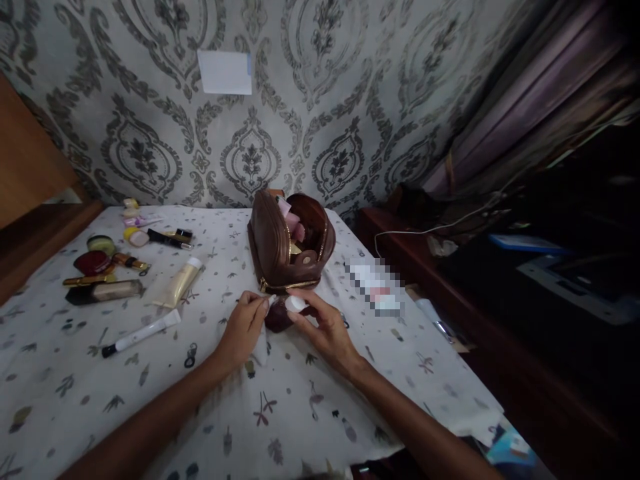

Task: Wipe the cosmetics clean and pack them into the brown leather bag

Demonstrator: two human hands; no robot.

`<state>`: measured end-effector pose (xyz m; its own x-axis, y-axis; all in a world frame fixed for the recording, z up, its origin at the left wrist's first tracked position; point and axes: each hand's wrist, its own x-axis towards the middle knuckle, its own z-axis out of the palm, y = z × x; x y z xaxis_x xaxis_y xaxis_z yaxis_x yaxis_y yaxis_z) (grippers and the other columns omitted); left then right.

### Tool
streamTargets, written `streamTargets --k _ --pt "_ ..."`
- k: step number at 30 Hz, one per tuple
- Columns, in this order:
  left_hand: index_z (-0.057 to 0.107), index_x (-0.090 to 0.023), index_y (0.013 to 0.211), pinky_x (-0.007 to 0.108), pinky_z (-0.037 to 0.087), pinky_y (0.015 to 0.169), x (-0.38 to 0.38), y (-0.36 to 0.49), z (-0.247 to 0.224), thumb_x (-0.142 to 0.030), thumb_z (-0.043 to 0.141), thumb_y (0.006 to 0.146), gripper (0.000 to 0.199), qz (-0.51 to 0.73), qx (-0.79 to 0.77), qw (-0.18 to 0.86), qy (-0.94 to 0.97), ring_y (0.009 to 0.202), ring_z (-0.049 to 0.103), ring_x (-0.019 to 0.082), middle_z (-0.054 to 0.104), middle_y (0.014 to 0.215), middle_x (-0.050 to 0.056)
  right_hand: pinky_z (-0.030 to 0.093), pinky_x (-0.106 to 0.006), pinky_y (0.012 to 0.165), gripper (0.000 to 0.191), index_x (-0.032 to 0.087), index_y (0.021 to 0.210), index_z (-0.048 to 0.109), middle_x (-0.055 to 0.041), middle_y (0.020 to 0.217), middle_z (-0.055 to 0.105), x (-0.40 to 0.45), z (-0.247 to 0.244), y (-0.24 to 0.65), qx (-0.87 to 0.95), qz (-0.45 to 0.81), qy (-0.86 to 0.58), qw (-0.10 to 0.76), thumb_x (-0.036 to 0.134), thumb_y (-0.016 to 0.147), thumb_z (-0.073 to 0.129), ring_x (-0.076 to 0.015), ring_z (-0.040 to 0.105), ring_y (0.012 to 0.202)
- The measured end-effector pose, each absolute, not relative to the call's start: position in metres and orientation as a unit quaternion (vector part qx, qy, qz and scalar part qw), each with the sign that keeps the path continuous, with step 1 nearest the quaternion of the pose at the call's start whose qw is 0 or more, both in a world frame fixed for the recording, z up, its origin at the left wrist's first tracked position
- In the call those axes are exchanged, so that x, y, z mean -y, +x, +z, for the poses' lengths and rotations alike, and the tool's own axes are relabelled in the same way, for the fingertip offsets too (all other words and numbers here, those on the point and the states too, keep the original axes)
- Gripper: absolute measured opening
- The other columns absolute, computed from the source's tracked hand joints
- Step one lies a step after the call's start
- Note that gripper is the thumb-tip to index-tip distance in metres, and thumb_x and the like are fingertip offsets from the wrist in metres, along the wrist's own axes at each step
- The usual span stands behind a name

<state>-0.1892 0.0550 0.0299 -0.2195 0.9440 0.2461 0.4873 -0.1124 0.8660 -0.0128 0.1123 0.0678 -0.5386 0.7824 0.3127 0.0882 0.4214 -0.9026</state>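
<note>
In front of the bag, my right hand (327, 330) is closed around a small dark red container (277, 319) with a round white top (296, 304). Its fingers rest at the white top. My left hand (245, 327) is beside the container's left side, fingers pinched on a white tissue or thin cloth (261, 350) that hangs below them. Part of the container is hidden by my fingers. Just behind both hands stands a brown makeup bag (270, 240), unzipped, with pink and pale items inside.
Left on the patterned tablecloth (225, 413) lie a cream tube (180, 281), a slim white tube with black cap (143, 333), a foundation bottle (105, 292), a red round case (94, 263) and several other cosmetics. A blurred-out packet (375, 287) and a brush (435, 320) lie right.
</note>
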Motion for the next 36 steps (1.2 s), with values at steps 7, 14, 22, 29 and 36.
streamTargets --k 7,14,22,29,36 --pt "0.055 -0.017 0.132 0.036 0.052 0.086 -0.042 -0.175 0.041 -0.025 0.035 0.1 0.038 0.433 -0.614 0.087 0.654 0.097 0.057 0.02 0.051 0.105 0.009 0.053 -0.028 0.064 0.032 0.023 0.099 0.056 -0.0005 0.087 0.066 -0.111 0.07 -0.012 0.639 0.558 -0.33 0.414 0.045 0.081 0.071 -0.0164 0.062 0.077" --pt "0.039 -0.018 0.144 0.034 0.056 0.08 -0.037 -0.172 0.051 -0.012 0.04 0.097 0.048 0.368 -0.526 -0.108 0.759 0.103 0.058 0.023 0.056 0.108 0.012 0.053 -0.027 0.055 0.037 0.021 0.086 0.054 -0.0001 0.076 0.064 -0.119 0.1 0.002 0.638 0.524 -0.356 0.439 0.05 0.077 0.074 -0.0154 0.063 0.065" --pt "0.021 -0.014 0.152 0.037 0.054 0.084 -0.076 -0.169 0.099 -0.032 0.036 0.1 0.057 0.366 -0.562 0.163 0.724 0.103 0.065 0.025 0.066 0.113 0.015 0.055 -0.03 0.059 0.033 0.022 0.089 0.057 -0.0009 0.079 0.064 -0.149 0.175 0.029 0.682 0.336 -0.369 0.535 0.048 0.077 0.074 -0.0165 0.062 0.067" --pt "0.039 -0.014 0.138 0.034 0.051 0.075 -0.101 -0.16 0.103 -0.028 0.044 0.094 0.047 0.381 -0.578 0.263 0.672 0.087 0.067 0.024 0.069 0.095 0.009 0.048 -0.029 0.064 0.03 0.022 0.089 0.057 -0.001 0.08 0.063 -0.196 0.207 0.003 0.796 0.197 -0.329 0.468 0.048 0.081 0.069 -0.0177 0.06 0.072" --pt "0.035 -0.019 0.144 0.037 0.054 0.076 -0.095 -0.165 0.077 -0.027 0.041 0.095 0.05 0.357 -0.556 0.207 0.721 0.089 0.07 0.026 0.073 0.104 0.012 0.036 -0.026 0.06 0.016 0.018 0.081 0.056 -0.0014 0.078 0.062 -0.232 0.203 -0.021 0.9 0.043 -0.356 0.25 0.033 0.082 0.063 -0.0145 0.053 0.068"
